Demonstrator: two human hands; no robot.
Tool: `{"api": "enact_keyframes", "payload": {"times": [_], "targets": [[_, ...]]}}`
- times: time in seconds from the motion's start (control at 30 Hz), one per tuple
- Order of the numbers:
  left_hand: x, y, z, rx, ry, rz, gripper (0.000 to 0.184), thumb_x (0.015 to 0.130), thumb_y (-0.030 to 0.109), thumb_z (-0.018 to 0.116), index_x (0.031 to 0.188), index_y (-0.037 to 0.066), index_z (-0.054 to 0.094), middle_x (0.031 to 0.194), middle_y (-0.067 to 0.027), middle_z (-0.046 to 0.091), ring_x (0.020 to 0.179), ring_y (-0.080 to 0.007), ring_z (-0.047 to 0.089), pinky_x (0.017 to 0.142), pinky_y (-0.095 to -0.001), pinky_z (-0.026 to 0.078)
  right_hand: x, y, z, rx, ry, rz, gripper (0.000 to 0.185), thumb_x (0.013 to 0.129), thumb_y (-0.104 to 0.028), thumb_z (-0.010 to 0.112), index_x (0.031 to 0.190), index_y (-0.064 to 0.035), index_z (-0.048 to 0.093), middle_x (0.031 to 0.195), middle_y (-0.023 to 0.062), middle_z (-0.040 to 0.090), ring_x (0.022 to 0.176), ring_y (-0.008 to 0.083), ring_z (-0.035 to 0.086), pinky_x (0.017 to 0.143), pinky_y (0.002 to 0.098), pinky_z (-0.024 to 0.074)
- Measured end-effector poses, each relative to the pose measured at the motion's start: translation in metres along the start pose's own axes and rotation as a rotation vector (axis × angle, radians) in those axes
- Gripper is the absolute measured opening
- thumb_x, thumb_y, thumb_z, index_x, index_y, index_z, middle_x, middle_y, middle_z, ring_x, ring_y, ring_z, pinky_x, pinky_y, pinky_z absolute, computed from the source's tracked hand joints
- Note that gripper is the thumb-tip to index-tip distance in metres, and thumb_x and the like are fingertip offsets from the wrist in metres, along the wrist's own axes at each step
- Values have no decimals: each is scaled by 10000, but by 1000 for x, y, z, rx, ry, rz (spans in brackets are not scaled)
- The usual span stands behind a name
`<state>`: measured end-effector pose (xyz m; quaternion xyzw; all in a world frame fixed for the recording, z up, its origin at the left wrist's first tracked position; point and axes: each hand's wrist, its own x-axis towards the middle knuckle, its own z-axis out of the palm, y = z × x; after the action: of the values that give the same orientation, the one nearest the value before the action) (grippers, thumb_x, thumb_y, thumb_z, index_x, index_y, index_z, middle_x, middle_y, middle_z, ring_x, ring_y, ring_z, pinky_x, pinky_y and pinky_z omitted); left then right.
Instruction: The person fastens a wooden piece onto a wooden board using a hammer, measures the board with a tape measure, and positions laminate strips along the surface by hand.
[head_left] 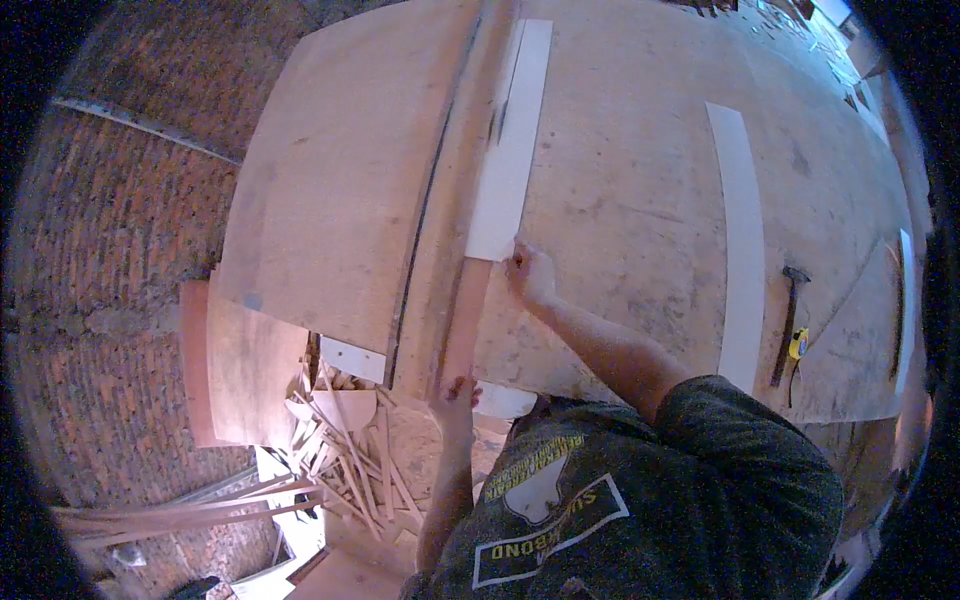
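Observation:
A long white strip of board (510, 150) lies on the large wooden tabletop, along a raised wooden bar (432, 200) with a dark edge. My right hand (530, 272) is closed, its curled fingers at the strip's near right corner. A reddish-brown wooden strip (468, 320) continues from the white strip's near end toward me. At the brown strip's near end, by the table edge, my left hand (457, 402) is closed with its fingertips around it. How far the two strips overlap, I cannot tell.
Right of my arm lie another white strip (740, 240), a hammer (792, 310) and a yellow tape measure (798, 344). Wood offcuts (350, 450) pile up below the table at left. A brick surface (120, 240) runs along the left side.

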<state>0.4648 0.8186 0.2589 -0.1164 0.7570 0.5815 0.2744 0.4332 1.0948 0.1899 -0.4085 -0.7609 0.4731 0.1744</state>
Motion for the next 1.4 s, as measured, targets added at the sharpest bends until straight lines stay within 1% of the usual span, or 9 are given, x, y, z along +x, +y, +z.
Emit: {"api": "enact_keyframes", "payload": {"times": [0.13,0.23,0.33,0.43,0.73,0.83,1.0,1.33,1.4], "targets": [[-30,-31,-34,16,69,-17,333,842,145,764,1071,-64,643,832,-100,704,688,-159,684,573,-249,522,33,-10,-12,38,-18,124,388,858,-162,636,1240,-95,649,780,200,662,667,348,656,624,468,503],[-44,-53,-55,47,101,-109,317,835,141,763,1048,-71,660,830,-96,705,698,-162,688,582,-260,524,69,13,1,-189,137,-94,322,853,-182,649,1155,-75,683,821,205,682,705,369,668,658,467,518],[-51,-82,-74,94,122,-100,270,837,128,753,1009,-68,680,824,-92,704,696,-166,688,590,-265,529,98,27,11,-123,156,-18,297,853,-193,647,1111,-50,688,821,209,686,726,401,654,684,461,528],[-69,-86,-75,-35,134,-118,240,840,122,748,989,-55,685,808,-85,699,693,-164,685,584,-267,529,139,77,56,-69,460,-238,290,853,-205,642,1080,-34,694,842,224,687,759,423,652,703,479,529],[-90,-87,-78,172,64,-120,317,857,171,744,1024,-86,666,831,-113,694,735,-188,703,587,-282,551,183,21,-18,-145,174,-121,316,828,-209,604,1077,-41,703,940,243,700,875,446,671,786,515,527],[-90,-91,-83,281,18,-124,381,862,196,745,1074,-105,650,872,-135,704,770,-204,716,616,-283,565,210,43,8,-318,474,-226,341,816,-193,637,1112,-28,672,1167,217,652,1077,392,624,914,446,524],[-88,-94,-80,215,28,-200,434,858,218,751,1118,-109,634,919,-156,713,801,-220,724,665,-301,585,239,32,-15,-293,257,-137,330,826,-242,609,1077,-50,705,1067,240,682,987,423,655,885,493,523],[-87,101,-47,463,-533,-123,229,849,108,759,1024,-29,702,966,-82,718,917,-185,695,768,-297,563,275,18,-31,-205,189,9,337,808,-257,626,1065,-50,693,974,212,707,923,385,685,845,466,546],[-67,139,-52,460,-563,-28,193,821,71,774,981,-16,712,938,-71,712,888,-163,682,768,-282,546,283,34,-23,-69,364,-90,280,795,-199,629,1029,-57,691,926,190,714,839,352,692,781,455,551]]}}
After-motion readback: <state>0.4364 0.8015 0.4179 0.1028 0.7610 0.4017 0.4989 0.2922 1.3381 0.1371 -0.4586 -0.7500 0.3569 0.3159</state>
